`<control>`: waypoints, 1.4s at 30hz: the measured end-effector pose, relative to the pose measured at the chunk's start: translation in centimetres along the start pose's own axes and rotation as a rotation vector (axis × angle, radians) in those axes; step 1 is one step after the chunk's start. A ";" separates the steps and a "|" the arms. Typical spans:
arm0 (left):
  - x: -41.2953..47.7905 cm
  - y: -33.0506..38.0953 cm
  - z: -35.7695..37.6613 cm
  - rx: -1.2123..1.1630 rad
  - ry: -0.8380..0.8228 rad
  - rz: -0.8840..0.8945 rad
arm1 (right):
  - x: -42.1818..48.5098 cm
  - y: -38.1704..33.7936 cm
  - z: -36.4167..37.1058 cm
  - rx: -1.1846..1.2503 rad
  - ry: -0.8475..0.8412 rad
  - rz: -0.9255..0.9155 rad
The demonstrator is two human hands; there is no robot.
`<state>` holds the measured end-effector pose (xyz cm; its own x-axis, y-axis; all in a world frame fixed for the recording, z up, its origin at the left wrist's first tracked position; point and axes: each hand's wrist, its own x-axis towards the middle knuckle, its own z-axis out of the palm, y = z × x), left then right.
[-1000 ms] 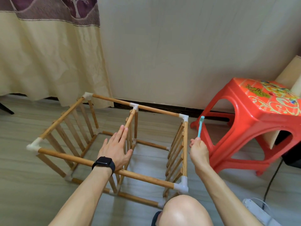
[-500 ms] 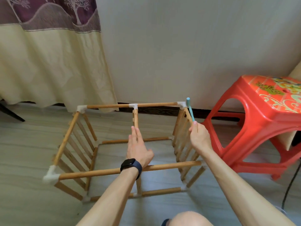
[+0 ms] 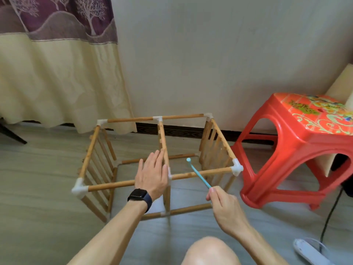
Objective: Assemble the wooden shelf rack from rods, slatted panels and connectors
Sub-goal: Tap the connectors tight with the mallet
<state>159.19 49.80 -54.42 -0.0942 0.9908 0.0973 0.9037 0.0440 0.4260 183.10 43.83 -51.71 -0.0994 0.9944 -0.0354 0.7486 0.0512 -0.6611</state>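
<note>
Left hand (image 3: 152,173) flat on rack (image 3: 110,185); right hand (image 3: 223,203) around teal stick (image 3: 198,174)

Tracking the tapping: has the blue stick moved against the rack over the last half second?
Yes. The blue stick came back toward the person: from the rack's far right corner to across its near top rod.

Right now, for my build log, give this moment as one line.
left hand: flat on middle panel | right hand: pinches blue stick over front rod
</note>
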 end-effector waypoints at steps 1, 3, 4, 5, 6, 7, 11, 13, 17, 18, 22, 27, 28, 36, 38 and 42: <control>-1.5 -1.3 -0.1 0.081 -0.017 -0.017 | -0.4 -0.2 0.4 -0.014 0.000 -0.054; -3.7 -3.8 -0.4 0.227 -0.049 -0.059 | -0.7 -0.8 0.9 -0.068 -0.016 -0.153; -4.7 -4.9 -0.6 0.267 -0.063 -0.083 | -0.8 -1.0 1.3 -0.100 -0.029 -0.197; -4.9 -5.3 -1.0 0.287 -0.070 -0.092 | -0.6 -1.2 1.4 -0.123 -0.025 -0.224; -5.0 -5.5 -1.2 0.294 -0.081 -0.098 | -0.4 -1.4 1.5 -0.138 -0.024 -0.243; -5.1 -5.5 -1.4 0.292 -0.094 -0.105 | -0.3 -1.6 1.7 -0.158 -0.027 -0.255; -5.1 -4.9 -1.7 0.272 -0.124 -0.123 | 0.1 -2.4 1.9 -0.286 -0.116 -0.199; -5.1 -4.9 -1.8 0.280 -0.138 -0.121 | 0.2 -2.7 1.9 -0.318 -0.135 -0.183; -5.1 -5.0 -2.1 0.275 -0.159 -0.122 | 0.1 -3.4 1.6 -0.363 -0.155 -0.178; -5.1 -5.0 -2.1 0.274 -0.161 -0.120 | 0.3 -3.7 1.4 -0.368 -0.155 -0.183; -5.0 -5.0 -2.2 0.266 -0.152 -0.119 | 0.7 -5.1 0.1 -0.103 -0.033 -0.326; -5.2 -5.0 -1.9 0.262 -0.156 -0.124 | -0.5 -4.2 1.7 0.023 0.032 -0.327; -5.2 -5.0 -2.0 0.260 -0.159 -0.124 | -0.4 -4.0 2.1 -0.164 -0.108 -0.264; -5.2 -5.1 -1.8 0.269 -0.149 -0.122 | 0.0 -5.2 1.5 0.016 -0.091 -0.226; -5.2 -5.1 -1.9 0.264 -0.155 -0.122 | 0.3 -5.1 1.5 -0.217 -0.243 -0.074; -5.2 -5.2 -1.8 0.277 -0.148 -0.117 | 0.2 -5.4 0.8 0.128 0.061 -0.247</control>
<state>154.18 44.20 -55.49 -0.1608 0.9839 -0.0781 0.9715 0.1717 0.1636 178.50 43.65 -48.79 -0.2264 0.9570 0.1812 0.6172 0.2849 -0.7334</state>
